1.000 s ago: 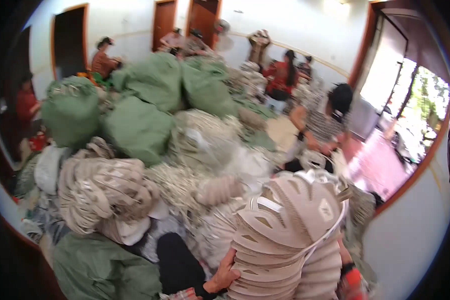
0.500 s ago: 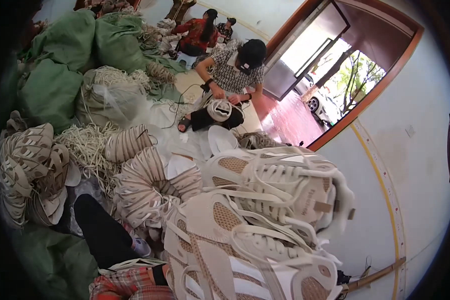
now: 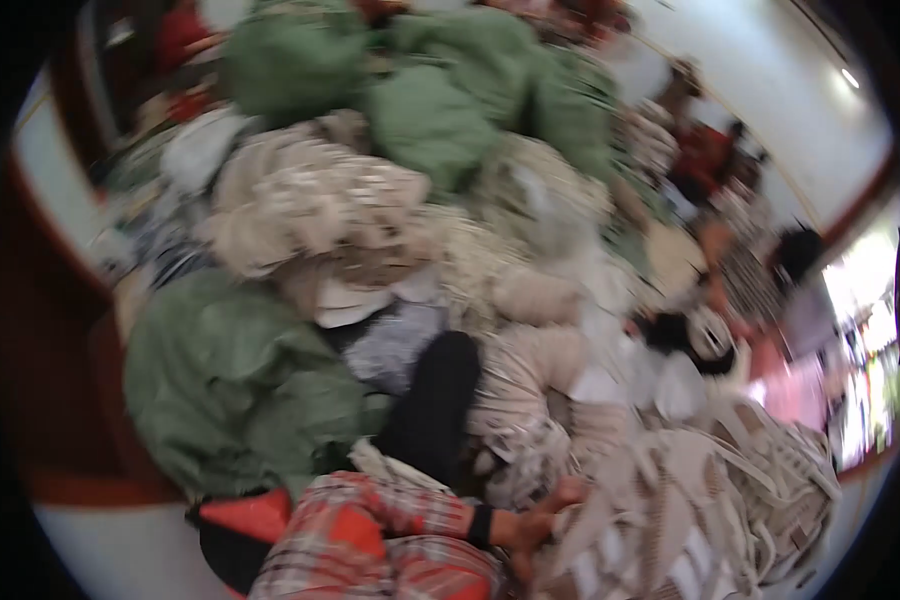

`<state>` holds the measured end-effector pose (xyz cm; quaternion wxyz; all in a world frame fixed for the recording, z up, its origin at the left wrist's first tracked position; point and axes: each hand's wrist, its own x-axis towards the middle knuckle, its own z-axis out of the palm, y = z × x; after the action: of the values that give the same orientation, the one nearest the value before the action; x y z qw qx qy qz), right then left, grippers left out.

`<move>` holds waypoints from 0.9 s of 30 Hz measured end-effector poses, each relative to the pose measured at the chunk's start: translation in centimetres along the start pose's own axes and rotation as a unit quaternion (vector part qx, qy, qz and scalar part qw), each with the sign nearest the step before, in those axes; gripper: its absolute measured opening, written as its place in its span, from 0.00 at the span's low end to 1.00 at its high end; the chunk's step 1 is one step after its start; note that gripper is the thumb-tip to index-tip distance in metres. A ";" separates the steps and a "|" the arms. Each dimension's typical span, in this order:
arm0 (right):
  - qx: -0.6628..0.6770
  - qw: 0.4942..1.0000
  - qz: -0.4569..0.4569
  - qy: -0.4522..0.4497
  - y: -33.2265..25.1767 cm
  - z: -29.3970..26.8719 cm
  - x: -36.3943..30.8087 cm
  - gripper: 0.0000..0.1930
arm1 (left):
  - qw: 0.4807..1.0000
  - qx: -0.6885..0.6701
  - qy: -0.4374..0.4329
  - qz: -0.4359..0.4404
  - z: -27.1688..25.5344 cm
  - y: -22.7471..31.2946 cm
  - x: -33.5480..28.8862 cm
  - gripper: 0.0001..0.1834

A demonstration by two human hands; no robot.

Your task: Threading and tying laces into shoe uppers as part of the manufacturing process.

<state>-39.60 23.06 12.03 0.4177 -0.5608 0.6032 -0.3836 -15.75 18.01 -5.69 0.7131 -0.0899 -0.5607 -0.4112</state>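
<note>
Cream and beige sneaker uppers (image 3: 660,520), with pale laces and mesh patches, fill the lower right close to me. My left hand (image 3: 535,525) comes from a red plaid sleeve (image 3: 425,503) with a black band at the wrist. Its fingers close round the left edge of these uppers, partly hidden behind them and smeared by motion. No part of my right hand shows. Just beyond the left hand lies a curved stack of nested beige uppers (image 3: 530,385). A rounded dark cloth shape (image 3: 435,405) rises beside that stack.
Full green sacks (image 3: 435,120) are heaped at the back, and another green sack (image 3: 235,380) lies at left. Between them sits a pile of beige uppers (image 3: 320,205), with loose laces (image 3: 470,255) alongside. A seated person (image 3: 750,270) works at right near a bright doorway (image 3: 865,350).
My view has swung left and blurred, so the scene has shifted right. The uppers now sit farther to the lower right, and my left hand has come into sight at their edge.
</note>
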 end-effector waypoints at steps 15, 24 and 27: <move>-0.043 0.936 -0.155 -0.312 -17.2 22.5 26.9 0.23 | 0.762 -0.180 0.577 -0.231 -18.5 8.3 2.4 0.39; -0.047 0.748 -0.304 -0.588 -23.4 46.7 22.1 0.40 | 0.684 0.083 0.707 -0.161 -31.8 29.2 -9.6 0.40; -0.011 0.691 -0.338 -0.639 -16.7 53.5 19.2 0.45 | 0.658 0.175 0.718 -0.143 -33.8 40.9 -17.6 0.40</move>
<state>15.93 2.93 7.02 0.5381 -0.8411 -0.0353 -0.0416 36.30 33.07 -19.39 0.8292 0.4408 0.0580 -0.3388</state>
